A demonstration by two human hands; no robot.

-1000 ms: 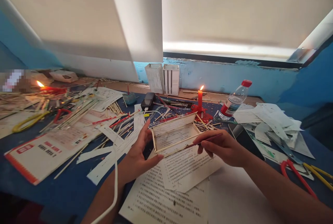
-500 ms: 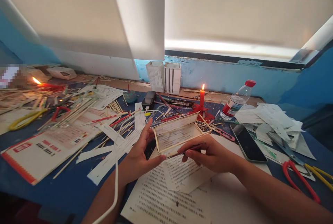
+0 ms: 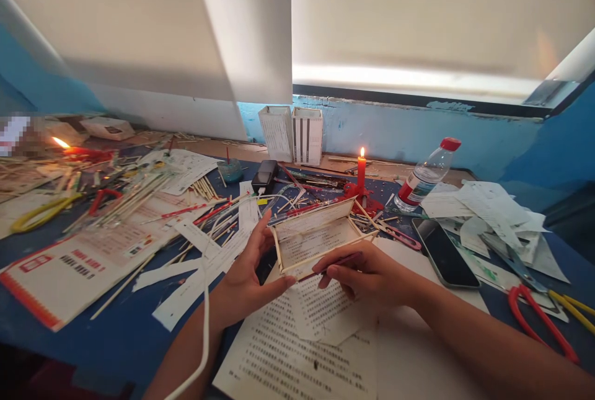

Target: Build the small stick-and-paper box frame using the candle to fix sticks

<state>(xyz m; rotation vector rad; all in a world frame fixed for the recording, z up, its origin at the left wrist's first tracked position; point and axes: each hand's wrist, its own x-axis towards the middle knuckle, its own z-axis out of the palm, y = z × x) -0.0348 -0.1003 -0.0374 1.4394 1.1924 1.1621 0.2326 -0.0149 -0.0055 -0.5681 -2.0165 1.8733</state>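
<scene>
My left hand [image 3: 244,285] holds the left end of a small open paper box [image 3: 320,248] edged with thin wooden sticks, thumb at the near corner and fingers around the far side. My right hand [image 3: 372,270] is closed on a thin, dark reddish stick-like tool [image 3: 341,260] at the box's near edge. The tool's tip lies close to that edge; whether they touch, I cannot tell. Beneath the box are printed sheets [image 3: 288,350]. Behind it, a lit red candle [image 3: 361,173] stands in spilled wax.
A bottle [image 3: 425,180], a phone [image 3: 446,254] and red-handled scissors [image 3: 530,307] lie to the right beside paper scraps [image 3: 497,208]. Leftward are loose sticks, paper strips [image 3: 181,294], yellow-handled pliers [image 3: 44,214] and another flame [image 3: 60,142]. A white cable [image 3: 207,325] crosses my left forearm.
The tool in my right hand has shifted slightly left along the box's near edge. My left hand keeps its hold on the box. The camera view has moved a little.
</scene>
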